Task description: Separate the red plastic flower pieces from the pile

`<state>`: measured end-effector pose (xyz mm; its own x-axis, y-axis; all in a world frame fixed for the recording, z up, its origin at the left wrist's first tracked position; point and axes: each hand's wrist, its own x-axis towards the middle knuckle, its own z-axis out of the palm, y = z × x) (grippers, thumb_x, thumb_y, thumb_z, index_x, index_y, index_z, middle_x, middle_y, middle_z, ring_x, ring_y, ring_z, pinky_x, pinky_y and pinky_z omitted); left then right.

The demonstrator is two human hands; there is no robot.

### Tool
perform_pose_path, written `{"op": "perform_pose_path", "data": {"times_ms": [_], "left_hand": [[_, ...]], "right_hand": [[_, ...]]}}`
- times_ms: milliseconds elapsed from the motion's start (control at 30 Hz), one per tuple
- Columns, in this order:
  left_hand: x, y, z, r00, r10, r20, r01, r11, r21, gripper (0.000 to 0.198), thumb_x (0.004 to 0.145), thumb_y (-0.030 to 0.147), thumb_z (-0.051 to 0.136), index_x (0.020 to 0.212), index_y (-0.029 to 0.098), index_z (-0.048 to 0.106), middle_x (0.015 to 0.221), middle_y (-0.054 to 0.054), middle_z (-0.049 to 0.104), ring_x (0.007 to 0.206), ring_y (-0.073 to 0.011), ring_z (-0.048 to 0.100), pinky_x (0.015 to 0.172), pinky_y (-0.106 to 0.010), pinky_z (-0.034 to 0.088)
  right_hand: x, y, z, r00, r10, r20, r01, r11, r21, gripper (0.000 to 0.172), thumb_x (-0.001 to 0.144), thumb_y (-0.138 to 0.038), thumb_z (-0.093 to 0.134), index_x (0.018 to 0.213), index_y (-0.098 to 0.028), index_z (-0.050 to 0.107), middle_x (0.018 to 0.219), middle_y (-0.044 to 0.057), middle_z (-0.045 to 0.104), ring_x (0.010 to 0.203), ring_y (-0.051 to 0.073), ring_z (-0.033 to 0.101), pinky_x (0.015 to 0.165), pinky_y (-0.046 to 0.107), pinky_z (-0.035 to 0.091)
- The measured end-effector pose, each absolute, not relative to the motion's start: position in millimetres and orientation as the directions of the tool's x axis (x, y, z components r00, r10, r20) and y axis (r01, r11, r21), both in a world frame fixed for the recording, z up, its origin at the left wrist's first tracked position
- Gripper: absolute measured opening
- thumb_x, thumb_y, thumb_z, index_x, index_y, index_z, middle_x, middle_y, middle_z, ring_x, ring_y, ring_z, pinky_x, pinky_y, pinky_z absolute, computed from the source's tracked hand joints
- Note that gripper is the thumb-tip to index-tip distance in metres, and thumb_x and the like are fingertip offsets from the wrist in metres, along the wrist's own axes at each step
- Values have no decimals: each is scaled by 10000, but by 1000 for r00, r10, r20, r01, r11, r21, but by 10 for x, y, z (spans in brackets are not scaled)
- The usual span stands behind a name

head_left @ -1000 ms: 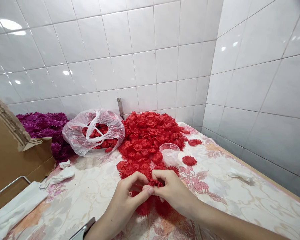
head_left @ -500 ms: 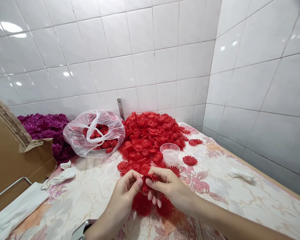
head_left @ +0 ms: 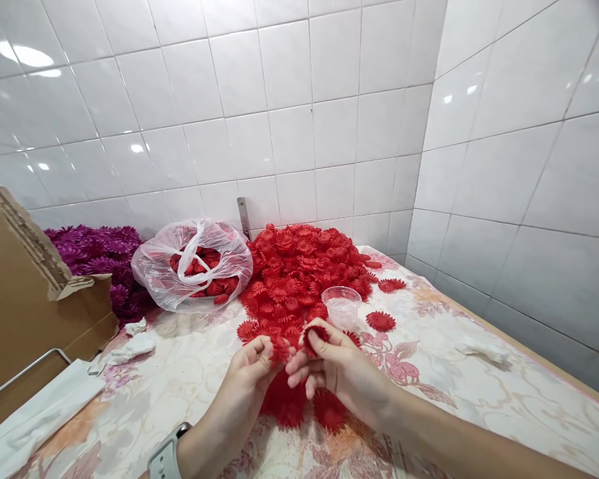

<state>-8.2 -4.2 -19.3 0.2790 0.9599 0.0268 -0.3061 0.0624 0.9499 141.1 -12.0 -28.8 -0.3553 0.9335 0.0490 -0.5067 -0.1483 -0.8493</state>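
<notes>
My left hand (head_left: 249,369) pinches a red artificial flower (head_left: 280,348) between thumb and fingertips. Close beside it, my right hand (head_left: 337,362) holds a darker red flower piece (head_left: 315,337) under its thumb, with the lower fingers loosely curled. The two hands are slightly apart in front of a large heap of red flowers (head_left: 304,259). Below them on the cloth lie more red flowers (head_left: 328,410), partly covered by my hands. A clear plastic cup (head_left: 341,306) with whitish contents stands just behind my right hand.
A tied-handle plastic bag (head_left: 154,276) holding red pieces sits left of the heap, beside purple flowers (head_left: 97,249). A cardboard box (head_left: 34,286) stands at the left. Single red flowers (head_left: 381,321) and a crumpled white scrap (head_left: 483,349) lie rightward on the flowered tablecloth (head_left: 180,372).
My hands, which were together on red flower pieces, have drawn slightly apart. The right hand has risen and turned, showing the dark red piece under its thumb. The view has shifted a little.
</notes>
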Motion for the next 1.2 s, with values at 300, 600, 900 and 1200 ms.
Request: {"op": "perform_pose_path", "data": {"times_ms": [300,600,900,1200], "left_hand": [[-133,45,-161,-13,958,288,109,-285,952,204,643,331,650,613,177,519,689,11,550,683,-150,516,651,-250,404],[-151,-42,-101,132,917,376,420,-395,817,175,718,325,596,857,229,644,729,-2,648,729,-187,565,707,-288,421],[-120,-94,-216,282,906,317,280,-394,875,88,738,268,593,771,187,599,757,-10,635,683,-159,614,654,-255,484],[-104,-130,-208,271,923,274,192,-330,924,103,728,282,624,766,186,630,819,-21,657,751,-163,629,709,-242,503]], "right_hand": [[1531,-122,-123,-175,972,160,79,176,-981,187,796,-340,531,689,-187,524,569,-42,517,523,100,478,481,211,329],[1555,-130,-113,-151,960,235,195,262,-945,194,808,-323,493,663,-197,519,562,-49,434,516,109,376,512,236,291],[1462,-186,-242,-264,943,202,254,270,-929,214,805,-181,429,594,-193,458,506,-43,468,476,101,427,489,222,314],[1465,-181,-242,-231,962,145,68,165,-984,241,806,-292,494,591,-187,457,471,-55,463,401,76,391,418,207,267]]}}
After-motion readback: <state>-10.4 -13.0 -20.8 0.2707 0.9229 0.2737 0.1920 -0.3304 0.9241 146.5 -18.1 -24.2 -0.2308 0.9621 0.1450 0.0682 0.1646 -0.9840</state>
